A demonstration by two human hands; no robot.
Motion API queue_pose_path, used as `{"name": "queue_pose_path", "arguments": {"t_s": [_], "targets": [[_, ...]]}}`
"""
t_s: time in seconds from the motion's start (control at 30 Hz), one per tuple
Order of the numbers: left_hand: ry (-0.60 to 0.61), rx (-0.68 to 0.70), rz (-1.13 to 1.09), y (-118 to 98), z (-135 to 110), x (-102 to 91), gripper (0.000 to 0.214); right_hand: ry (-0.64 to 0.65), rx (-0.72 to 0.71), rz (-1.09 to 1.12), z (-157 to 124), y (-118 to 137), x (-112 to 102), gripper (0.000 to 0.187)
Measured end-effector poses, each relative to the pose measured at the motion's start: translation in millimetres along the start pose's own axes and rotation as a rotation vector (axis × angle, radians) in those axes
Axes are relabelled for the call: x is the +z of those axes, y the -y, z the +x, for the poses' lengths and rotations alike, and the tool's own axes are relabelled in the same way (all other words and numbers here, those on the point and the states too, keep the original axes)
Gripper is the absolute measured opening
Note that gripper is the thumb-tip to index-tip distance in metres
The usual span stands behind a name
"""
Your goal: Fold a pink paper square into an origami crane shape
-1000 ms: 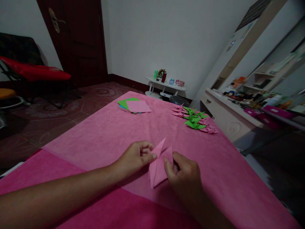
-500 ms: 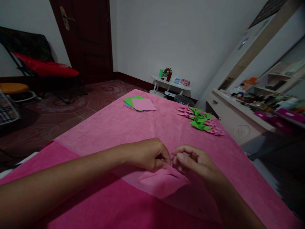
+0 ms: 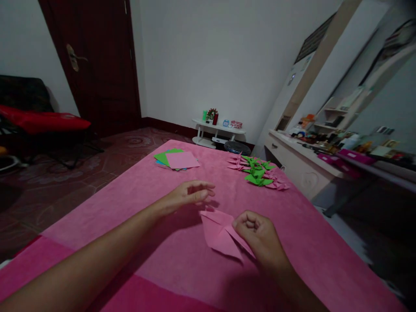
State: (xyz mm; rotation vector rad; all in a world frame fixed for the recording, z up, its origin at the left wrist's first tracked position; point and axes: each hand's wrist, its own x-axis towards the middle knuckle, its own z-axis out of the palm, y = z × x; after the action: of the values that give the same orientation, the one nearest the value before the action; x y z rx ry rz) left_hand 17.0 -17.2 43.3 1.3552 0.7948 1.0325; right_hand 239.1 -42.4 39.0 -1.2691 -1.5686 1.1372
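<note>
A partly folded sheet of pink origami paper (image 3: 221, 236) is tilted over the pink cloth (image 3: 136, 234), its flaps and creases showing. My right hand (image 3: 258, 234) pinches its right side between thumb and curled fingers. Just beyond the paper's upper left corner, my left hand (image 3: 191, 195) hovers with fingers apart, holding nothing. Farther back on the left lies a stack of square paper (image 3: 183, 160), pink on top with green and blue beneath. Folded green paper cranes (image 3: 257, 175) and pink paper cranes (image 3: 236, 164) are grouped at the far right of the cloth.
Behind the cloth-covered surface stands a low white shelf (image 3: 224, 127) with small items. To the right is a dresser (image 3: 299, 167) crowded with bottles and boxes. A red-seated chair (image 3: 42, 122) stands at the left, near a dark door (image 3: 94, 65).
My left hand has let go of the pink paper and moved up and left, its fingers opening. My right hand now grips the paper's right side, and the paper has turned. The camera view has shifted.
</note>
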Motion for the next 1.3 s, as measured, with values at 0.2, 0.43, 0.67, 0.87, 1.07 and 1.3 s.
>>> {"name": "queue_pose_path", "arguments": {"t_s": [0.2,0.43,0.67,0.87,1.07,1.3], "targets": [[0.138,-0.032,-0.014,25,-2,11.4,0.071,-0.096,0.025,0.077,-2,-8,5,0.025],[-0.151,-0.137,-0.195,38,-4,38.7,0.076,-0.072,0.120,0.300,-4,-16,9,0.026],[-0.280,-0.137,-0.194,42,-4,47.0,0.025,0.038,0.192,0.386,-3,-32,14,0.030],[-0.182,-0.143,-0.058,47,-6,49.0,0.019,0.016,0.116,0.320,6,-33,12,0.036],[-0.183,-0.119,0.036,49,-7,54.2,0.007,0.119,0.111,0.343,7,-34,11,0.033],[-0.288,-0.054,0.069,43,-6,55.2,0.013,0.129,0.092,0.333,3,-33,16,0.035]]}}
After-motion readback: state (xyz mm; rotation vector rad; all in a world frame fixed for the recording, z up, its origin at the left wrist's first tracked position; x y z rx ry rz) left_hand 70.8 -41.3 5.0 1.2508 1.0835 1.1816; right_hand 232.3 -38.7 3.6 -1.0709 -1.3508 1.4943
